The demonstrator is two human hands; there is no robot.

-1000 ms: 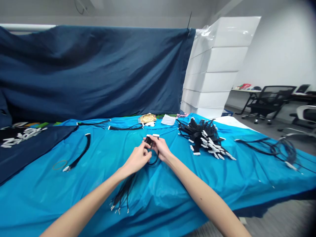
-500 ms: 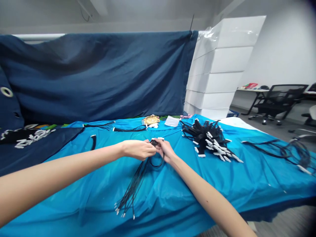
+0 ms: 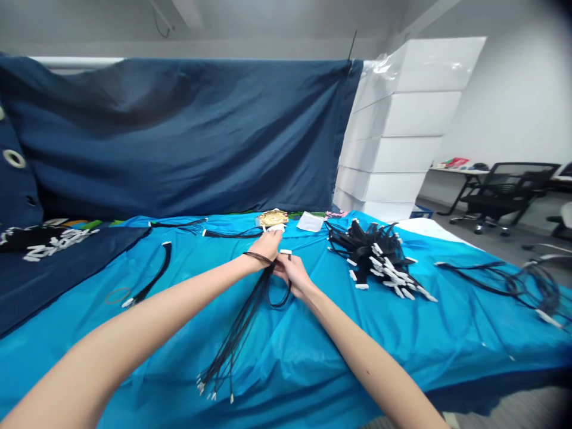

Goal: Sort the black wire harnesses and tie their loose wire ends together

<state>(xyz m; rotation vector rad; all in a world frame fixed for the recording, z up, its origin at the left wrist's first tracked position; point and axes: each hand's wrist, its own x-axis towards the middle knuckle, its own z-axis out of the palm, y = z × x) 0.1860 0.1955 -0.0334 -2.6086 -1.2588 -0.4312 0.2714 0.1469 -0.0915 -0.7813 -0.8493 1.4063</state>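
Observation:
Near the middle of the blue-covered table, my right hand [image 3: 292,274] is closed round a bundle of black cables [image 3: 243,325], whose loose ends with small white plugs hang toward the front edge. A loop of the cable hangs below that hand, and a white connector [image 3: 286,252] shows just above it. My left hand [image 3: 266,245] is raised over the bundle, its fingers together close to a small white piece [image 3: 274,227]; whether it grips anything is hidden. Black cable strands cross the left wrist.
A pile of black cables with white connectors [image 3: 388,262] lies right. Beyond it are looped cables [image 3: 513,280]. A single cable [image 3: 156,277] and a thin ring [image 3: 117,295] lie left. Behind stand a gold packet [image 3: 273,217], white packet [image 3: 310,221] and white boxes [image 3: 406,137].
My left hand has moved up and forward from the cable bundle, with strands now across its wrist. My right hand still holds the bundle. The view has shifted slightly.

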